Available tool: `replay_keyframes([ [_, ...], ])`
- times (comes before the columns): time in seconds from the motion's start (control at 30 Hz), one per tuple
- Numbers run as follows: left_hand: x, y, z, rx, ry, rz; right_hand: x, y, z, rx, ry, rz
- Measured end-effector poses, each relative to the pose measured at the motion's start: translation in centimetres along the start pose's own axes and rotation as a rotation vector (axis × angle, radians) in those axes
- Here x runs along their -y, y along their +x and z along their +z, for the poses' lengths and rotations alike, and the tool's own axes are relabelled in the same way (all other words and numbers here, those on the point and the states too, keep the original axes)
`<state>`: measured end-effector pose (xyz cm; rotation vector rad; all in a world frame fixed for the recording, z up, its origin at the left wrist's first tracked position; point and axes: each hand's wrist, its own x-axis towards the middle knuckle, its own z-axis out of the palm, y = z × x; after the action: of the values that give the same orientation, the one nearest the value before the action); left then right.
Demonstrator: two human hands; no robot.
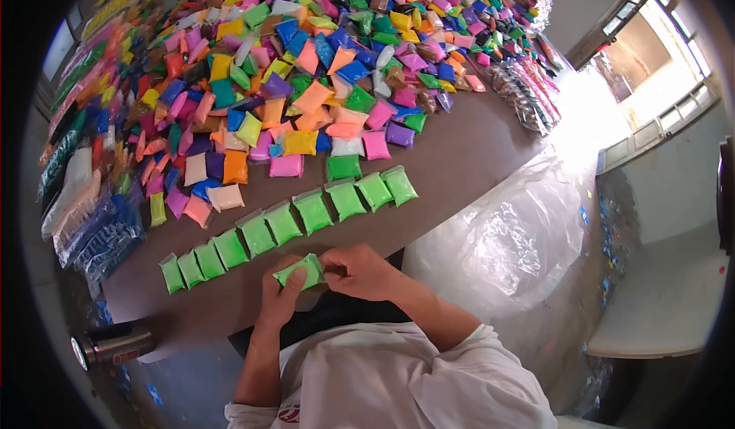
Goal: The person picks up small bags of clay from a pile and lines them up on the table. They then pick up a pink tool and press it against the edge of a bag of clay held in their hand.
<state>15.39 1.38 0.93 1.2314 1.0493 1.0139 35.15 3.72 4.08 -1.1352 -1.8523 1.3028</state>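
Close to my body, at the table's near edge, a small light green packet (308,270) in clear plastic is gripped by my left hand (280,297), the thumb lying across its face. My right hand (358,271) has its fingers closed at the packet's right end; the fingertips are partly hidden. Just beyond both hands a slanting row of similar light green packets (259,234) lies flat on the brown table (467,150). A darker green packet (343,167) sits behind the row.
A large heap of multicoloured packets (310,96) covers the far table. Bundled clear bags (103,234) line the left side, with more packs (524,96) at the right edge. A metallic cylinder (115,346) stands at the near left. Clear plastic sheeting (498,234) lies right of the table.
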Motion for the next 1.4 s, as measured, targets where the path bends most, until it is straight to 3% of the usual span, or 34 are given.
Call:
replay_keyframes([
  [0.2,-0.1,-0.1,0.0,-0.018,-0.006,-0.012,-0.2,0.1,0.2,0.002,-0.055,-0.023],
  [0.4,-0.1,-0.1,-0.3,-0.003,-0.03,-0.009,-0.6,0.3,0.0,0.106,0.216,0.163],
  [0.5,1.0,-0.6,-0.4,-0.133,-0.09,-0.122,-0.6,0.8,-2.0,-0.154,-0.011,-0.115],
  [0.57,1.4,-0.6,-0.6,-0.188,-0.174,-0.108,0.3,1.7,-5.2,-0.301,-0.304,0.03],
  [0.63,2.5,-0.6,-0.9,-0.24,-0.234,-0.113,-1.4,3.5,-8.4,-0.518,-0.472,-0.027],
  [0.9,3.6,-0.6,-1.3,-0.245,-0.274,-0.131,-4.7,10.2,-14.6,-0.47,-0.951,0.128],
  [1.0,3.3,-0.5,-1.4,-0.224,-0.249,-0.132,-6.2,11.6,-15.7,-0.382,-0.9,0.09],
  [1.1,3.6,-0.4,-1.7,-0.211,-0.251,-0.145,-5.7,10.7,-17.0,-0.326,-0.525,0.187],
  [1.2,3.5,-0.3,-1.8,-0.183,-0.253,-0.138,-6.2,9.4,-17.6,-0.296,-0.357,0.205],
  [1.3,3.3,-0.3,-1.6,-0.174,-0.235,-0.128,-8.4,8.5,-17.6,-0.439,-0.314,0.021],
  [1.4,1.9,0.0,-1.6,-0.101,-0.163,-0.111,-8.4,8.2,-18.4,-0.546,-0.507,0.048],
])
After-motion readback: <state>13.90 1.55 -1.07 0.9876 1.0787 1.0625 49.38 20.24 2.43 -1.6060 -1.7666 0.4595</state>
